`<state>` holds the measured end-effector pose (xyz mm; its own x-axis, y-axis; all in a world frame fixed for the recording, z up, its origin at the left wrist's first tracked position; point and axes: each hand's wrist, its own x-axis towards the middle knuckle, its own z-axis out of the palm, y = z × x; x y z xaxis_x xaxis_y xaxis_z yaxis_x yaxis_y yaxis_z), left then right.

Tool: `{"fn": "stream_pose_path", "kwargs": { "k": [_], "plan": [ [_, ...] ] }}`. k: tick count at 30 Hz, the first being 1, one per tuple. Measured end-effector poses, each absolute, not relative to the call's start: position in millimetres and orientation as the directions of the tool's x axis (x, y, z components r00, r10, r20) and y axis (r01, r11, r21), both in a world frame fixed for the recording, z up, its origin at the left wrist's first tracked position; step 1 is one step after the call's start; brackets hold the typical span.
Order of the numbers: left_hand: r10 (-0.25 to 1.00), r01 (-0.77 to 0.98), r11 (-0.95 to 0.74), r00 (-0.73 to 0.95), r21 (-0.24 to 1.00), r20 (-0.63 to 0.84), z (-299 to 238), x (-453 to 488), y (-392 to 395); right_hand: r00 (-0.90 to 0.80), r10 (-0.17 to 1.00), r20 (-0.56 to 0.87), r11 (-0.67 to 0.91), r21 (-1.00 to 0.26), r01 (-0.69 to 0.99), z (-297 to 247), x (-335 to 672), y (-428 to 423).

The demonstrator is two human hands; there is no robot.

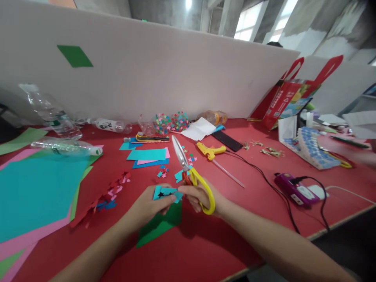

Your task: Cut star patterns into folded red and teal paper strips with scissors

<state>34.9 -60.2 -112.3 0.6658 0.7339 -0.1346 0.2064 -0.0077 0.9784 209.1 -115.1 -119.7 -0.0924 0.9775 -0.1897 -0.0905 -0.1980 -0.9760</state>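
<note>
My left hand (154,201) is closed on a small piece of light-blue paper (167,192) with dark star-shaped marks or holes in it. In my right hand (198,196) are scissors (202,184) with yellow handles, their metal blades pointing up and away from me. The thumb and finger of that hand meet the right end of the paper. Below both hands lies a green sheet (161,225). Just beyond them are a light-blue scrap (178,176) and several small paper stars (162,172).
A yellow glue gun (210,150), its cord and a purple power strip (296,190) lie to the right. Coloured sheets (38,188) and red star strips (105,196) are at left. Plastic bottles (108,125), a utility knife (152,138) and star-covered pieces (172,122) line the back board.
</note>
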Motion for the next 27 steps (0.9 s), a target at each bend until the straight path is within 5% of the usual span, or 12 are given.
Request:
{"fn": "stream_pose_path", "kwargs": {
  "k": [5,11,20,27],
  "plan": [
    [0.749,0.190,0.044,0.643,0.981,-0.158,-115,35,-62,-0.074,0.966,-0.247,-0.250,-0.968,-0.034,-110,201,-121],
    [0.715,0.094,0.230,0.659,0.969,-0.234,-114,38,-66,0.039,0.991,-0.129,-0.125,-0.988,-0.087,-118,200,-121],
    [0.779,0.012,0.184,0.608,0.983,-0.153,-109,42,-72,0.079,0.992,-0.094,-0.087,-0.993,-0.079,-132,198,-123],
    [0.938,-0.228,0.131,0.342,0.965,-0.047,-95,27,-54,-0.092,0.990,-0.109,-0.095,-0.985,0.142,-123,223,-127]
  ]
}}
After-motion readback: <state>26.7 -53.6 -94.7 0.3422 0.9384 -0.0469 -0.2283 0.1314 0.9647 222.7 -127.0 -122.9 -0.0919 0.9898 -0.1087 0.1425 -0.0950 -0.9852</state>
